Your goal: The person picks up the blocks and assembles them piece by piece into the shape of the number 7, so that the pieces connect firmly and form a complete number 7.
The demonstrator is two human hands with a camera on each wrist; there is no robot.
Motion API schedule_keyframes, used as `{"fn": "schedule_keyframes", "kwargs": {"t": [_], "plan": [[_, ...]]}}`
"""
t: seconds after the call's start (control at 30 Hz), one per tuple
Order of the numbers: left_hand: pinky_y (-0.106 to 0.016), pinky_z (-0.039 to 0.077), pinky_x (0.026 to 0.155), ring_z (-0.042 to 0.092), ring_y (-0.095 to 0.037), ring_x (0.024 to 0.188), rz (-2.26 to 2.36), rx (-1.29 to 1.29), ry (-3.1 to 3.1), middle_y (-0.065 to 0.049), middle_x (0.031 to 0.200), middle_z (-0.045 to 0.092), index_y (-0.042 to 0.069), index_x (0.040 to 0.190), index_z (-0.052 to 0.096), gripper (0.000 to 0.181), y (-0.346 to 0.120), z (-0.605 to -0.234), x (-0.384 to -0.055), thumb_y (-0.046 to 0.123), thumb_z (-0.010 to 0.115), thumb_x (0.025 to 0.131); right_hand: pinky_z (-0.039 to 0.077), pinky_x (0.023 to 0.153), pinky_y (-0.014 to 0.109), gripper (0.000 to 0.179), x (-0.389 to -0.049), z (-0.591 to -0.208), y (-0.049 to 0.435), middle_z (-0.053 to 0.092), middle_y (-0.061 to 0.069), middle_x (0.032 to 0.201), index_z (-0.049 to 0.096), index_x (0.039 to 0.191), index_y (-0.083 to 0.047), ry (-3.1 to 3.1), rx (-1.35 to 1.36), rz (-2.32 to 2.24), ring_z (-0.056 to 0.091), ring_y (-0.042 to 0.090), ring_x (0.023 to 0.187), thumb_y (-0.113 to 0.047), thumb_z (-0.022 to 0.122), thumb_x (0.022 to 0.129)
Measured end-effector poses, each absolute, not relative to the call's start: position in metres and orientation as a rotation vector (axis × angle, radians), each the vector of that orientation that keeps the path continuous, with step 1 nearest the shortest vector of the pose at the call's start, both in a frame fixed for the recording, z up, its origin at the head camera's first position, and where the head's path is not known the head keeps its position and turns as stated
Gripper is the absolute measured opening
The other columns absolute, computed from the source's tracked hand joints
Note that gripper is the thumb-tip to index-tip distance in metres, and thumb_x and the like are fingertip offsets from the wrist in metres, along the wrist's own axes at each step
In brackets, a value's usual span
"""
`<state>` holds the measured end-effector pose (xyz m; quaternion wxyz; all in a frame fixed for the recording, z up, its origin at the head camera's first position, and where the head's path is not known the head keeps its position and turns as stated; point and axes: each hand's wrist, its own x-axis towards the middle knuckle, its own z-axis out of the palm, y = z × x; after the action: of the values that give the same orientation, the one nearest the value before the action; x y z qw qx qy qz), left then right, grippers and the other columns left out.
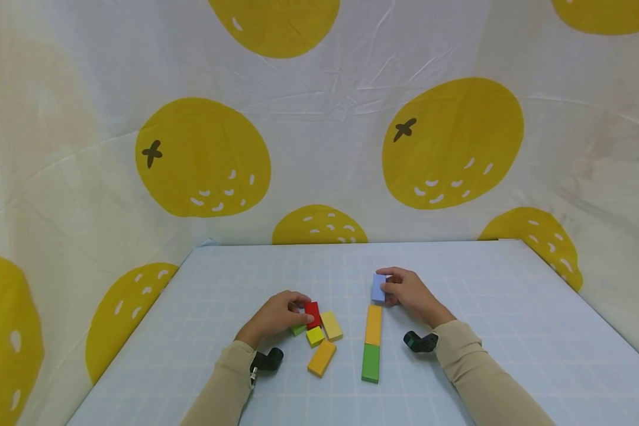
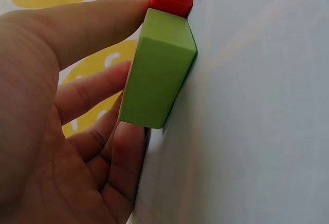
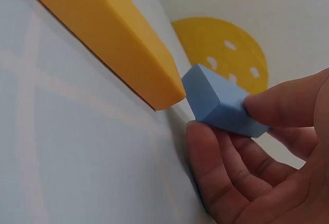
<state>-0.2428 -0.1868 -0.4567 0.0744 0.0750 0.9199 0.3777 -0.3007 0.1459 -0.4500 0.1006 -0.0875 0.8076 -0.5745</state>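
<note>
My right hand [image 1: 409,294] pinches a blue block [image 1: 378,288] between thumb and fingers, at the far end of a line of blocks. Right before it lies an orange block [image 1: 373,325], followed by a green block [image 1: 370,362] nearer me. In the right wrist view, the blue block [image 3: 221,103] is close to the orange block's end [image 3: 154,75]. With thumb and fingertips, my left hand [image 1: 278,316] grips a red block [image 1: 312,314] in the loose group. A light green block [image 2: 159,72] sits under that hand, partly hidden in the head view.
Around the red block lie a small yellow block [image 1: 315,336], a pale yellow block [image 1: 331,326] and another orange block [image 1: 322,358]. The table has a pale blue checked cloth [image 1: 447,390]. A fruit-patterned curtain [image 1: 325,160] stands behind it.
</note>
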Motion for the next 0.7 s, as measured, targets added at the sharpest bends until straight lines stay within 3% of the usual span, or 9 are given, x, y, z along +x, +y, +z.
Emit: {"fn": "schedule_keyframes", "kwargs": {"t": [0.7], "plan": [[-0.033, 0.05, 0.076, 0.054, -0.021, 0.092, 1.134, 0.211, 2.757, 0.002, 0.1, 0.06, 0.02, 0.122, 0.069, 0.043, -0.1865, -0.4548, -0.2418, 0.037, 0.081, 0.084, 0.058, 0.079, 0.034, 0.038, -0.3034, -0.4506, 0.1401, 0.061, 0.014, 0.114, 0.06, 0.137, -0.01, 2.482, -0.272, -1.554, 0.062, 0.023, 0.087, -0.011, 0.061, 0.098]]}}
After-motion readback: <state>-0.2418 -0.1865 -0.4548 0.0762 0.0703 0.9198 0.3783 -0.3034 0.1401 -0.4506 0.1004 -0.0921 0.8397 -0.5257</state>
